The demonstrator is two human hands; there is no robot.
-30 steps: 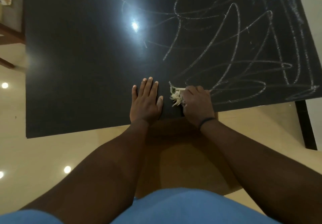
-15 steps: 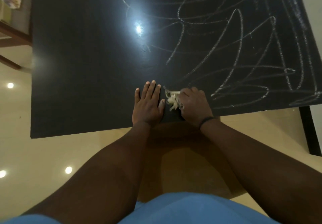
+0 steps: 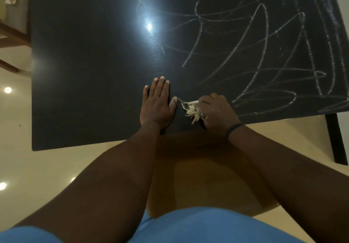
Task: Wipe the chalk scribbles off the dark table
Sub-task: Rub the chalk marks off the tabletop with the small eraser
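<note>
**Chalk scribbles on a dark table**

The dark table (image 3: 85,72) is a flat, matte black slab, seen from above, with a bright glare spot towards its middle. White chalk scribbles (image 3: 264,53) loop and cross over its right half, reaching the right and near edges; the left half shows no marks. A frayed, pale rag (image 3: 191,110) lies bunched on the tabletop near the front edge, just left of the nearest scribbles.

text: none readable | table (image 3: 85,72): chalk scribbles (image 3: 264,53) only, loose loops, no letters or numbers
</note>
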